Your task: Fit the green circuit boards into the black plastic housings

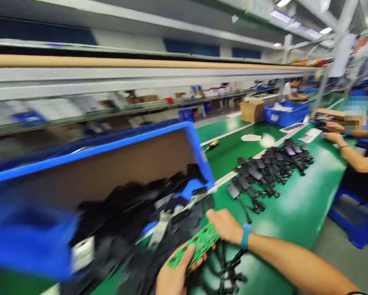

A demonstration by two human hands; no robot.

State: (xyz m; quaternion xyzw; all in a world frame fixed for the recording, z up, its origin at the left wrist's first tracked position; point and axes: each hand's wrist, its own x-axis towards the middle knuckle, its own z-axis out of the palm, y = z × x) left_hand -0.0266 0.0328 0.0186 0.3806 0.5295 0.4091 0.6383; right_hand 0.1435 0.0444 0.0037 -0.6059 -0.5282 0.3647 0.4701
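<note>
A green circuit board is tilted in front of me, small parts dotting its face. My left hand grips its near end, thumb across the top. At the far end my right hand, with a teal band at the wrist, is closed around the board's edge; its lower fingers are partly hidden. Just below the right hand, black cables with small connectors lie on the green bench. Left of the board, a blurred heap of black cased pieces spreads out from a blue bin.
Rows of black adapters with short cables lie along the bench. Beyond are a yellow-black tool, a cardboard box and a blue crate. A co-worker's hands are at the right, near a blue stool.
</note>
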